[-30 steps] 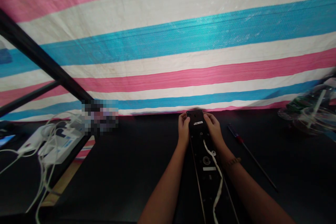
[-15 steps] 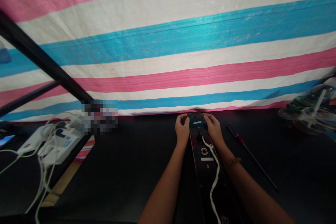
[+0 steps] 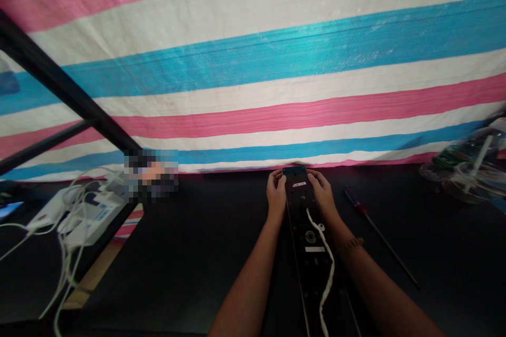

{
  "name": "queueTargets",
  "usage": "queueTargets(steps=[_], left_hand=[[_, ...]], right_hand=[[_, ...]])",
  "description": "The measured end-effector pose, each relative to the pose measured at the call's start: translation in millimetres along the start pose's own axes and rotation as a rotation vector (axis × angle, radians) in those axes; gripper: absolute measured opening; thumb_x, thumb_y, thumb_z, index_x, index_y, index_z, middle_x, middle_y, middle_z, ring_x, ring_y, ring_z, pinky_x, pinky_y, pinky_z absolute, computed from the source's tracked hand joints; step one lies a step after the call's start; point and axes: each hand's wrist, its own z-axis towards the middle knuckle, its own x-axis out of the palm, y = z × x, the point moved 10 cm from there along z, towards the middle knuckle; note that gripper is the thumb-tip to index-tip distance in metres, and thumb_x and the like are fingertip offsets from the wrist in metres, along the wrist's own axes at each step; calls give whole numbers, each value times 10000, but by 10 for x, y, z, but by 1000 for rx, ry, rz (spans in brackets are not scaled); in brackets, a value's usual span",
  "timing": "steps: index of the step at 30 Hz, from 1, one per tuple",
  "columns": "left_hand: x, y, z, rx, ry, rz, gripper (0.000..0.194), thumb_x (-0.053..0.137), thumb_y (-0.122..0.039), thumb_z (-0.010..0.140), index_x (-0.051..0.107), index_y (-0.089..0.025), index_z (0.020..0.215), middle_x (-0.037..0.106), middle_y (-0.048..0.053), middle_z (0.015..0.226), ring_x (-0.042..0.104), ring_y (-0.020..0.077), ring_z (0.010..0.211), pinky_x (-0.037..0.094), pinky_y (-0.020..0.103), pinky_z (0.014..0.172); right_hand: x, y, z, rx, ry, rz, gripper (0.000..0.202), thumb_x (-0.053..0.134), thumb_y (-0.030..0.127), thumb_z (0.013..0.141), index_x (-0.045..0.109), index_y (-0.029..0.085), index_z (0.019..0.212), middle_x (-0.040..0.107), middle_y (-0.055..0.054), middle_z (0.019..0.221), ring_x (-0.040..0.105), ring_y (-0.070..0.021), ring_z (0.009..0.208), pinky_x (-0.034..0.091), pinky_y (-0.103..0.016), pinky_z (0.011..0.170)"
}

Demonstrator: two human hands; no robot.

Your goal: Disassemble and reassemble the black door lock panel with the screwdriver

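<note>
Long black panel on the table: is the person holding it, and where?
Yes. Both hands grip the long black panel at its far end: the left hand on its left edge, the right hand on its right edge.

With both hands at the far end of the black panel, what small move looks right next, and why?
Probably lower the panel flat onto the table: the left hand and right hand grip its far end, and the white cable lies loose along it.

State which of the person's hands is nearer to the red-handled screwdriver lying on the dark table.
Right. The right hand grips the long black panel just beside the screwdriver; the left hand is across the panel.
</note>
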Motion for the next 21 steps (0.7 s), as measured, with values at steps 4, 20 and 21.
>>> queueTargets(steps=[4,20,21], left_hand=[[3,24,-4,-26,11,-12,222,600,-279,808,635,-180,1003,687,77,945,659,213,890,525,347,806],[138,-190,-90,10,115,-117,253,597,-370,833,660,-190,999,712,53,1004,655,218,956,500,337,882],[141,-195,-91,15,120,-113,261,592,-385,840,662,-185,993,714,55,996,655,219,952,499,337,879]], right_hand=[[2,-29,13,1,8,1,398,658,531,772,703,189,970,733,-61,934,644,-234,851,505,-347,775],[128,1,-23,20,115,93,454,626,605,773,711,198,956,736,-47,916,650,-240,845,499,-344,773],[132,-25,-27,38,119,84,485,614,645,768,712,191,908,732,-46,861,643,-238,803,496,-340,732]])
